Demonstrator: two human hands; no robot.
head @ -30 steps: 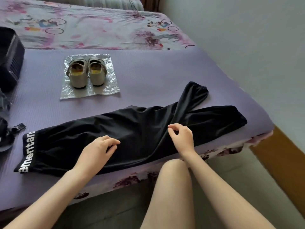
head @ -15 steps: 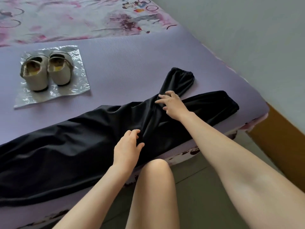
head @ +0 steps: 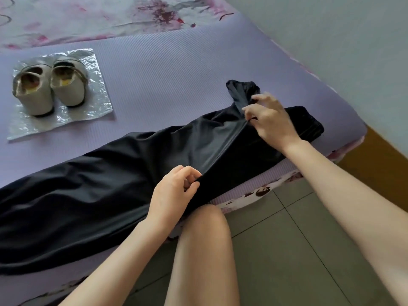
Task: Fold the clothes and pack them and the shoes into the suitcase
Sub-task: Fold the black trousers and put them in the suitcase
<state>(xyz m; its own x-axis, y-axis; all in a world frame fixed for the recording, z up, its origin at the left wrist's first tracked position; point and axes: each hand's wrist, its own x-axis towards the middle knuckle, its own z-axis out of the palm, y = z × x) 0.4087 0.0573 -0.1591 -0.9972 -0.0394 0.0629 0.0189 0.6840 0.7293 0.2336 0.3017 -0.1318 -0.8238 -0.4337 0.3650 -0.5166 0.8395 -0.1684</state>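
As I read the head view: the first fold is in hand, and the garment is being squared, not yet doubled over.
Black trousers: they lie lengthwise along the near edge of the purple mat, waist end out of frame on the left, legs to the right.
Far leg: its cuff is splayed up and away from the near leg, so the two are not stacked.
Left hand: thumb and fingers pinch the near hem of the cloth about mid-length.
Right hand: fingertips pinch a ridge of fabric where the legs part, just below the stray cuff.
Next move, my judgement: draw the far leg down onto the near one, edges matched, keeping tension between both pinches. The slick cloth will likely slide.
Shoes: a beige pair, side by side on a crinkled plastic sheet, well apart from the trousers and unpacked.
Floral bedsheet: beyond the mat.
Suitcase: not in view.
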